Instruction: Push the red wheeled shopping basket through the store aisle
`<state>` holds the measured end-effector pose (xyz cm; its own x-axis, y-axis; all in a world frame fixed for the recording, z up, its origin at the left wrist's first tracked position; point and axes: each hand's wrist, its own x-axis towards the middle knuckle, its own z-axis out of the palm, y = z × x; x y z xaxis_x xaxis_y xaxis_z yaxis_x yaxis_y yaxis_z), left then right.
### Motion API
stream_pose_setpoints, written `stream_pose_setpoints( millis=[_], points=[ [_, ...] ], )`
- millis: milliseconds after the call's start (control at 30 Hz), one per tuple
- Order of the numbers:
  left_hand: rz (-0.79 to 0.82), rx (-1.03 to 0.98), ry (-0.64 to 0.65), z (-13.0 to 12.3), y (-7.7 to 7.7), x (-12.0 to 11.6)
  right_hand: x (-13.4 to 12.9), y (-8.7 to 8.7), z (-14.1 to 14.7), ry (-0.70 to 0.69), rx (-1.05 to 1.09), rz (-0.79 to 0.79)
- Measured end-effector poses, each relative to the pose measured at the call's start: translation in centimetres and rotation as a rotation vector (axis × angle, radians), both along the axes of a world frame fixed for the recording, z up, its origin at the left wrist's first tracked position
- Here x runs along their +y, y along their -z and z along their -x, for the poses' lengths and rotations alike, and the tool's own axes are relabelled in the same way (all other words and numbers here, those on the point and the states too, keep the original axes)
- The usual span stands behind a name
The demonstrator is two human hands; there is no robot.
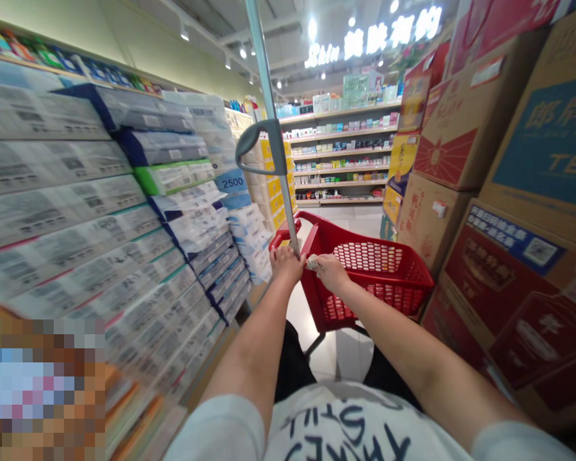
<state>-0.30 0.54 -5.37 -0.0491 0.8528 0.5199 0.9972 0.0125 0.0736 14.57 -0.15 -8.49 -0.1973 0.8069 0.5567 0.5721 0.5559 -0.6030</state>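
A red plastic shopping cart [372, 256] with perforated basket sides stands in front of me. My left hand [287, 264] is closed at the cart's red handle [279, 239]. Beside its fingers, the lower end of a tall metal pole [288, 205] comes down; whether the hand also grips it I cannot tell. A grey loop-shaped grip [262, 153] sits partway up the pole. My right hand [333, 274], just right of the left one, pinches a small crumpled pale thing [313, 262] by the near end of the basket. Its kind is unclear.
Wrapped paper packs [62, 192] are stacked high along the left. Cardboard cartons [441, 218] tower close on the right, near the cart's side. Shelves of small boxes [340, 150] cross the far end, beyond the pale tiled floor [355, 214]. Pixelation covers the lower left corner.
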Motion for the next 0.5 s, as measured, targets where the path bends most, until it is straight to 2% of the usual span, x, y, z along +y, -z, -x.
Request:
stream_pose_setpoints(
  millis=[300,500],
  points=[
    [-0.010,-0.024,0.017,-0.19,0.11,-0.15,0.06,-0.37,0.63,0.030,-0.136,-0.020],
    [-0.017,-0.022,0.017,-0.21,0.41,0.09,0.80,-0.03,0.57,0.021,-0.031,-0.035]
  ],
)
